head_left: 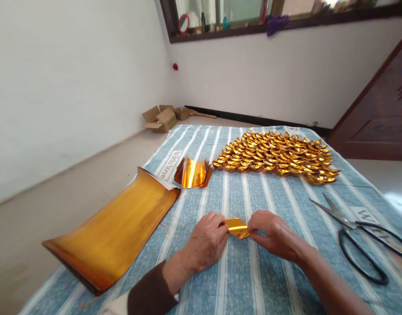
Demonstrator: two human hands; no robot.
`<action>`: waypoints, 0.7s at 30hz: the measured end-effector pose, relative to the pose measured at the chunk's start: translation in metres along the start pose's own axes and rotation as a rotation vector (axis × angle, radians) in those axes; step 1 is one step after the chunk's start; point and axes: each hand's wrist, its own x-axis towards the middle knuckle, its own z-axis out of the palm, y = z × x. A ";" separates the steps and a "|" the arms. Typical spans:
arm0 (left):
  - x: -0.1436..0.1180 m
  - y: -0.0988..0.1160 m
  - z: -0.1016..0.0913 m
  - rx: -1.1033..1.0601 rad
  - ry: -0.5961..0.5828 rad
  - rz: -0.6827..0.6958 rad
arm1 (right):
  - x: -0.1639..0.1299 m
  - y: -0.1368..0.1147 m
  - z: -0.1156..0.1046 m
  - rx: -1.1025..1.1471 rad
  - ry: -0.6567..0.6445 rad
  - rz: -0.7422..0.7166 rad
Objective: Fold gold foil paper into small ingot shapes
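Note:
A small folded piece of gold foil paper (238,227) is pinched between both hands just above the blue striped cloth (269,271). My left hand (206,243) grips its left end, and my right hand (275,236) grips its right end. A small stack of cut gold foil sheets (193,173) lies a little beyond my left hand. Several folded gold ingots (275,155) are laid out in rows at the far side of the cloth.
A large curled stack of gold foil sheets (114,234) lies at the left edge of the cloth. Black-handled scissors (358,236) lie at the right. Cardboard boxes (162,117) sit on the floor by the far wall. A dark wooden door (381,109) stands at the right.

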 end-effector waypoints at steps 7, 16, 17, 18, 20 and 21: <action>0.011 -0.003 -0.001 -0.114 -0.024 -0.077 | 0.002 0.000 0.007 0.121 0.128 0.047; 0.017 -0.006 0.011 -0.117 0.053 -0.130 | 0.008 -0.003 0.014 0.277 0.223 0.288; 0.017 -0.005 0.011 -0.115 0.057 -0.133 | 0.009 -0.002 0.014 0.268 0.203 0.287; 0.018 -0.004 0.012 -0.112 0.060 -0.137 | 0.009 -0.002 0.013 0.257 0.186 0.281; 0.018 -0.003 0.012 -0.105 0.061 -0.148 | 0.010 -0.002 0.012 0.220 0.167 0.260; 0.018 -0.002 0.012 -0.101 0.060 -0.154 | 0.010 -0.001 0.012 0.193 0.163 0.247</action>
